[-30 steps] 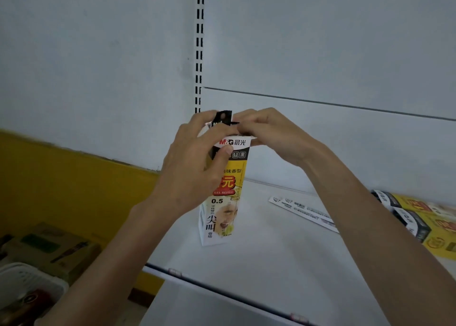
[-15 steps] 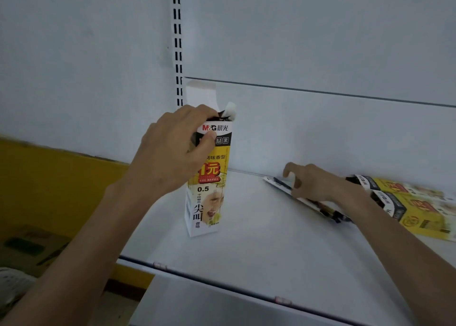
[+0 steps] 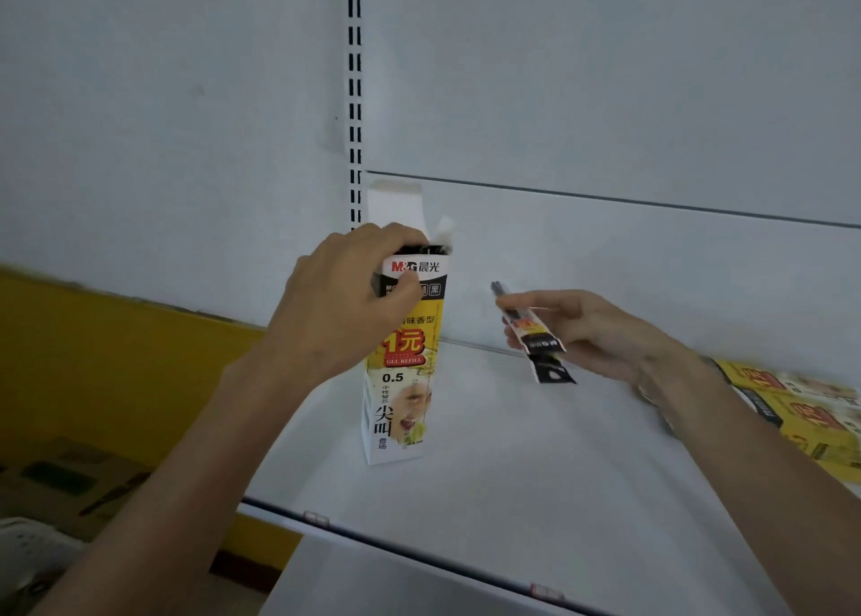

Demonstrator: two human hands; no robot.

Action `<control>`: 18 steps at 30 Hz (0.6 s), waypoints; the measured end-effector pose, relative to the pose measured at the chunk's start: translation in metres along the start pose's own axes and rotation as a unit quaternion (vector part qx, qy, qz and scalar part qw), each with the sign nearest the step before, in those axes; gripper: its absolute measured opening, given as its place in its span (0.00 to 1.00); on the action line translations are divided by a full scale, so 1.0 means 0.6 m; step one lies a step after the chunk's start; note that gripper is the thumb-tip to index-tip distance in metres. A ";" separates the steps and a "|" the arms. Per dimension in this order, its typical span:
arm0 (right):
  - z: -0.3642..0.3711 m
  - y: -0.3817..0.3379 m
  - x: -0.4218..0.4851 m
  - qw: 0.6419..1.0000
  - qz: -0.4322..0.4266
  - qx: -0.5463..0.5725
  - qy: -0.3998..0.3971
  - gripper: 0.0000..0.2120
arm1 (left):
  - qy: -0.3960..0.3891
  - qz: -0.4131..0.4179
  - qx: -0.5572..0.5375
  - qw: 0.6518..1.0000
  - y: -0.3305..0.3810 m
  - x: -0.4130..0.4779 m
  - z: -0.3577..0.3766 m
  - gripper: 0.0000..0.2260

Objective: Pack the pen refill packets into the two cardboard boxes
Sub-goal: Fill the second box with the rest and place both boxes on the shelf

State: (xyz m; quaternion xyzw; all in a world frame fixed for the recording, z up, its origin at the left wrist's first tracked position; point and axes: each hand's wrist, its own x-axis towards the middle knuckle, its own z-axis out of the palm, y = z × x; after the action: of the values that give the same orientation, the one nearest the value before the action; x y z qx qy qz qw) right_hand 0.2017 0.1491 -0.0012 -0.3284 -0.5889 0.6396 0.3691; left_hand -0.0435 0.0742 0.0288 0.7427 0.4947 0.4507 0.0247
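Observation:
A tall yellow and white cardboard box (image 3: 401, 396) stands upright on the white shelf (image 3: 512, 485), its top flap raised. My left hand (image 3: 347, 308) grips the box near its top, thumb on the front face. Dark packet ends show in the opening. To the right, my right hand (image 3: 591, 331) holds a slim pen refill packet (image 3: 531, 331) above the shelf, tilted, its far end pointing up and left toward the box. More yellow boxes (image 3: 801, 410) lie flat at the right edge, partly behind my right forearm.
The shelf's back panel (image 3: 605, 103) and a slotted upright (image 3: 355, 93) rise behind the box. The shelf's front edge (image 3: 419, 550) runs across below. At the lower left, on the floor, are a brown carton (image 3: 79, 480) and a white basket (image 3: 28, 545) beside a yellow wall.
My right hand left the box top, reached right to the packet lying on the shelf, and has lifted it off the shelf. My left hand keeps its grip on the box.

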 end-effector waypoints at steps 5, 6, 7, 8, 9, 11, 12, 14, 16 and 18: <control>0.046 -0.057 0.012 0.979 -0.122 -0.087 0.141 0.12 | 0.014 -0.001 -0.057 0.998 -0.008 -0.003 0.005 0.15; 0.054 -0.073 0.016 0.965 -0.161 -0.122 0.170 0.13 | 0.010 -0.010 -0.065 0.998 -0.006 -0.002 0.006 0.17; 0.064 -0.090 0.019 0.949 -0.200 -0.146 0.194 0.13 | 0.005 -0.019 -0.074 0.997 -0.006 -0.001 0.007 0.19; 0.075 -0.106 0.020 0.935 -0.241 -0.158 0.205 0.12 | 0.004 -0.023 -0.079 0.997 -0.005 0.000 0.007 0.18; 0.088 -0.121 0.021 0.925 -0.278 -0.151 0.210 0.10 | 0.004 -0.019 -0.082 0.996 -0.004 0.001 0.006 0.16; 0.109 -0.146 0.024 0.906 -0.345 -0.117 0.213 0.08 | 0.001 -0.010 -0.092 0.996 -0.001 0.003 0.005 0.11; 0.119 -0.156 0.026 0.898 -0.371 -0.102 0.212 0.07 | -0.001 -0.007 -0.099 0.995 0.001 0.004 0.004 0.10; 0.136 -0.170 0.032 0.895 -0.392 -0.076 0.201 0.05 | -0.006 0.000 -0.098 0.995 0.003 0.004 0.003 0.09; 0.145 -0.172 0.045 0.899 -0.386 -0.093 0.187 0.04 | -0.010 0.010 -0.088 0.996 0.005 0.006 0.004 0.09; 0.150 -0.163 0.058 0.908 -0.349 -0.154 0.176 0.02 | -0.013 0.015 -0.086 0.996 0.005 0.006 0.005 0.09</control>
State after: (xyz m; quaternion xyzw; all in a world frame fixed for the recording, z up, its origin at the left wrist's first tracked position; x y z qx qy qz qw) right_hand 0.1152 0.1365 0.1051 -0.2614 -0.6825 0.3034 0.6114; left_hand -0.0392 0.0768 0.0310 0.7510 0.4422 0.4825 0.0876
